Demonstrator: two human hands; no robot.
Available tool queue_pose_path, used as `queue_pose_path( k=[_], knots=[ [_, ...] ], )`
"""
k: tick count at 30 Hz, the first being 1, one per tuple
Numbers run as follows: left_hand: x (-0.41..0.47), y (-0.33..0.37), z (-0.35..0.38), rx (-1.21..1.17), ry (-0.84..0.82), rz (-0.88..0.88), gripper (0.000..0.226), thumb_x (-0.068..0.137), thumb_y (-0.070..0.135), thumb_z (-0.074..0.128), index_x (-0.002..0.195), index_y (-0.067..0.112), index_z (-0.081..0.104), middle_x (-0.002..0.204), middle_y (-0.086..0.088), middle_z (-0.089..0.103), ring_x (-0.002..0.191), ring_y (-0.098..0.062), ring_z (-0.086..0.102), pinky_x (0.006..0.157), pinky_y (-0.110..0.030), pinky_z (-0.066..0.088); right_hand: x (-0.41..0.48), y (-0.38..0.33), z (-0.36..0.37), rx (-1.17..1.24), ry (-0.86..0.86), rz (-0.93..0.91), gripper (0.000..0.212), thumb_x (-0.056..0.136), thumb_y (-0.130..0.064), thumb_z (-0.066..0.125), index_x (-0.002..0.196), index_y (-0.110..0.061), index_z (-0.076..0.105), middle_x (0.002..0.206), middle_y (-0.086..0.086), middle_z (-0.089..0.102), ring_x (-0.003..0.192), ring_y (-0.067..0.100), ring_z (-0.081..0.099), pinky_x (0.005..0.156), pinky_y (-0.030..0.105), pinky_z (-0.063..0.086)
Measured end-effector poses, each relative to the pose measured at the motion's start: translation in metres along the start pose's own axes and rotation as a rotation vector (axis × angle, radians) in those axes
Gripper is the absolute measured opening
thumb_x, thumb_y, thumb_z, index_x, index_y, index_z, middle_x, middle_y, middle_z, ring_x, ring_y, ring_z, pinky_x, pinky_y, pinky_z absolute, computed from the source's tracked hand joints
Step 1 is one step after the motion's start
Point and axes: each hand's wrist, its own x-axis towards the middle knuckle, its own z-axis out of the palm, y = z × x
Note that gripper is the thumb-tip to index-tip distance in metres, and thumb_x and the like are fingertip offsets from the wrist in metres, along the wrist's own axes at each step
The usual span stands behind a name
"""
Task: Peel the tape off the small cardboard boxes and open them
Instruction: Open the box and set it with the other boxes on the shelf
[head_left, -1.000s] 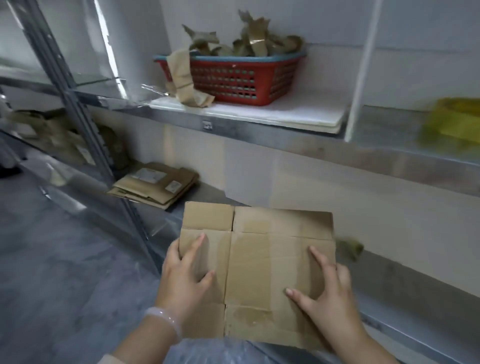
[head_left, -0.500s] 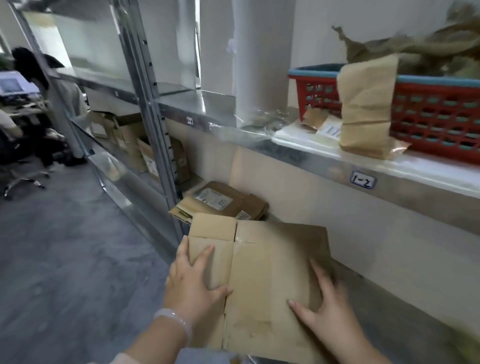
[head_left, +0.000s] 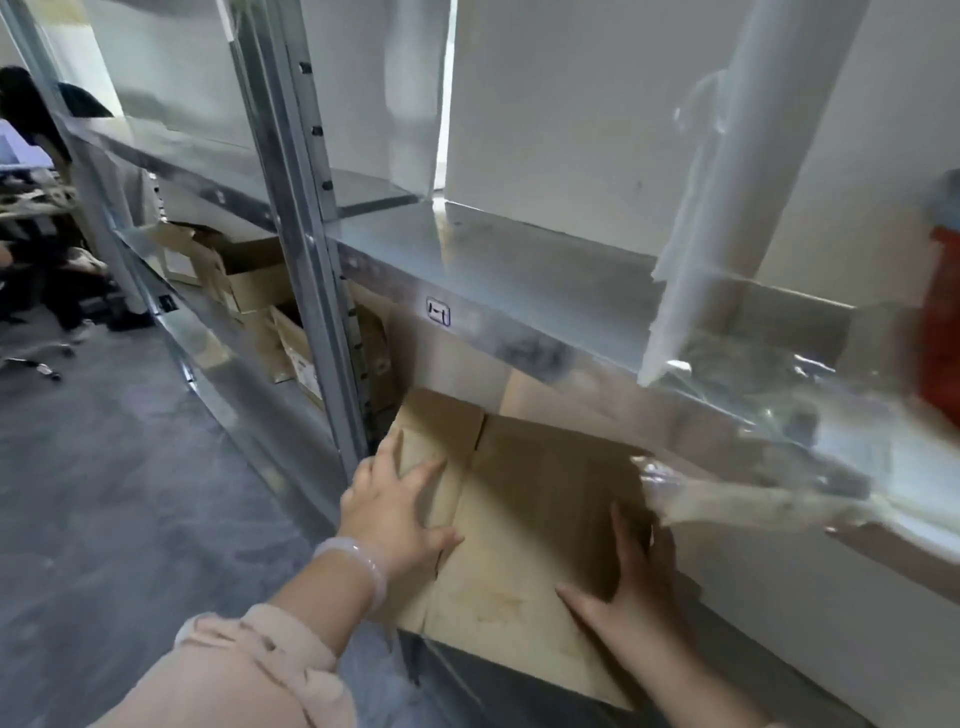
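Flattened cardboard box (head_left: 535, 519) is pressed by left hand (head_left: 400, 512) and right hand (head_left: 631, 587), fingers spread, nothing gripped. It could be snagged on the shelf post (head_left: 322, 312) if slid crooked.

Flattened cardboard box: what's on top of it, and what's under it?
On the flattened cardboard box, the left hand and right hand rest flat. Its underside is covered.

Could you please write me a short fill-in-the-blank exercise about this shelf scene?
1. The left hand and the right hand both lie flat on a flattened box made of ____.
2. The left wrist wears a pale ____.
3. The blurred object at the right end of the upper shelf is coloured ____.
Missing words: cardboard; bracelet; red.
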Motion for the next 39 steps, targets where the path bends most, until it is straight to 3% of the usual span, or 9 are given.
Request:
queue_pose_path(
  k=[7, 11, 13, 15, 18, 21, 25, 33, 39],
  knots=[
    [0.106, -0.037, 0.017, 0.123, -0.175, 0.156, 0.083, 0.071, 0.072, 0.058, 0.143, 0.049, 0.026, 0.156, -0.007, 0.003, 0.141, -0.034, 0.011, 0.115, -0.042, 0.023, 0.044, -0.029, 0.053, -0.012, 0.055, 0.211, 0.111, 0.070, -0.058, 0.071, 0.151, -0.037, -0.002, 0.150, -0.012, -0.035, 0.147, 0.019, -0.001, 0.117, 0.027, 0.014],
    [0.147, -0.047, 0.032, 0.234, -0.321, 0.304, 0.081, 0.075, 0.077, 0.047, 0.145, 0.054, 0.013, 0.159, 0.001, -0.017, 0.145, -0.037, -0.008, 0.117, -0.050, 0.012, 0.061, -0.039, 0.079, -0.248, 0.014, 0.287, 0.104, 0.073, -0.074, 0.051, 0.150, -0.038, -0.008, 0.154, -0.005, -0.031, 0.147, 0.026, -0.004, 0.118, 0.036, 0.013],
    [0.155, -0.047, 0.045, 0.298, -0.395, 0.427, 0.082, 0.075, 0.081, 0.039, 0.146, 0.053, 0.007, 0.159, 0.002, -0.021, 0.144, -0.033, -0.019, 0.116, -0.052, -0.002, 0.064, -0.042, 0.091, -0.405, 0.010, 0.303, 0.097, 0.069, -0.081, 0.037, 0.150, -0.042, 0.001, 0.158, -0.002, -0.020, 0.147, 0.028, -0.007, 0.117, 0.041, 0.004],
    [0.157, -0.046, 0.060, 0.310, -0.484, 0.562, 0.086, 0.073, 0.083, 0.036, 0.146, 0.052, 0.001, 0.159, 0.005, -0.020, 0.144, -0.028, -0.022, 0.116, -0.053, -0.007, 0.062, -0.050, 0.101, -0.536, 0.049, 0.266, 0.087, 0.067, -0.079, 0.040, 0.145, -0.041, 0.031, 0.159, 0.000, 0.013, 0.146, 0.032, 0.014, 0.114, 0.046, 0.003],
    [0.161, -0.049, 0.080, 0.300, -0.602, 0.668, 0.089, 0.073, 0.083, 0.036, 0.146, 0.051, -0.005, 0.159, 0.009, -0.017, 0.146, -0.024, -0.017, 0.115, -0.053, -0.007, 0.061, -0.046, 0.121, -0.506, -0.014, 0.271, 0.082, 0.061, -0.080, 0.045, 0.123, -0.029, 0.063, 0.133, 0.008, 0.057, 0.116, 0.032, 0.060, 0.099, 0.050, 0.041],
    [0.162, -0.053, 0.094, 0.301, -0.594, 0.688, 0.090, 0.072, 0.085, 0.035, 0.145, 0.052, -0.006, 0.160, 0.008, -0.016, 0.146, -0.024, -0.017, 0.114, -0.054, -0.006, 0.059, -0.041, 0.134, -0.484, -0.042, 0.320, 0.085, 0.064, -0.086, 0.039, 0.126, -0.030, 0.059, 0.130, 0.008, 0.061, 0.113, 0.028, 0.063, 0.085, 0.050, 0.051],
    [0.163, -0.051, 0.096, 0.298, -0.604, 0.685, 0.090, 0.072, 0.084, 0.038, 0.145, 0.053, -0.004, 0.160, 0.008, -0.015, 0.146, -0.024, -0.016, 0.115, -0.055, -0.004, 0.058, -0.041, 0.135, -0.507, -0.030, 0.335, 0.085, 0.070, -0.086, 0.031, 0.127, -0.029, 0.057, 0.129, 0.006, 0.061, 0.114, 0.027, 0.062, 0.085, 0.047, 0.051],
    [0.158, -0.013, 0.067, 0.232, -0.655, 0.676, 0.088, 0.076, 0.066, 0.055, 0.149, 0.038, 0.013, 0.160, -0.002, -0.001, 0.145, -0.032, 0.008, 0.116, -0.047, 0.019, 0.042, -0.050, 0.111, -0.544, 0.031, 0.275, 0.076, 0.070, -0.076, 0.043, 0.127, -0.028, 0.059, 0.132, 0.003, 0.059, 0.119, 0.024, 0.059, 0.092, 0.041, 0.050],
    [0.088, 0.043, 0.057, 0.132, -0.468, 0.983, 0.070, 0.089, 0.064, 0.040, 0.150, 0.042, 0.012, 0.161, 0.003, -0.005, 0.147, -0.026, 0.007, 0.118, -0.042, 0.011, -0.034, -0.037, 0.060, -0.569, 0.195, 0.370, 0.077, 0.071, -0.072, 0.047, 0.134, -0.027, 0.051, 0.134, 0.006, 0.058, 0.121, 0.026, 0.057, 0.095, 0.046, 0.049]
  ],
)
